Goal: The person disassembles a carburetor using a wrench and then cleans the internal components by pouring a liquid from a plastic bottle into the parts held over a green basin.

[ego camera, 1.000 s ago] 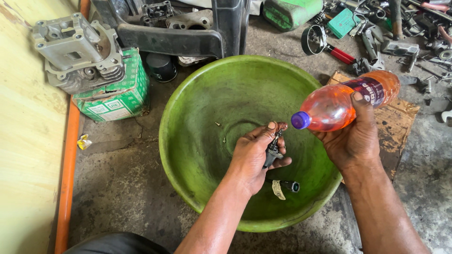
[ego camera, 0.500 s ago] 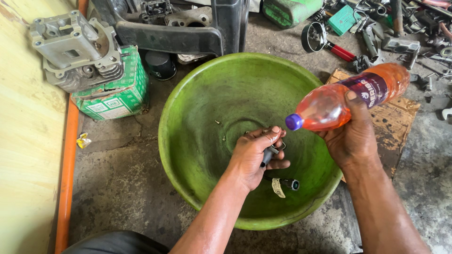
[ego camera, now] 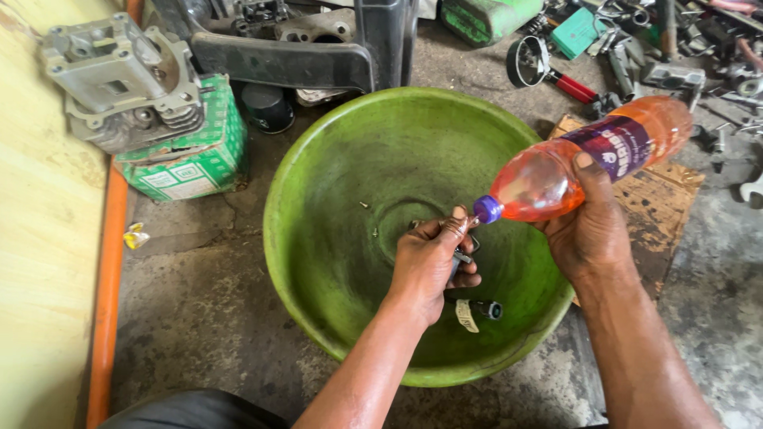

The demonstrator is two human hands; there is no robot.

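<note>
Forearms reach in from the bottom edge, and my left hand (ego camera: 429, 266) hangs over the middle of the green plastic basin (ego camera: 318, 238), fingers curled and pinching a small dark metal part (ego camera: 461, 256). My right hand (ego camera: 588, 230) wraps the tilted orange-liquid bottle (ego camera: 588, 159), its purple cap (ego camera: 486, 209) just above that part, so I judge this the rinsing step. Beyond the basin sits a cylinder head (ego camera: 119, 79) on a green carton (ego camera: 187, 163).

Repair workshop: engine cylinder head (ego camera: 119, 79), scattered tools (ego camera: 636, 56), grimy concrete floor (ego camera: 199, 318).
</note>
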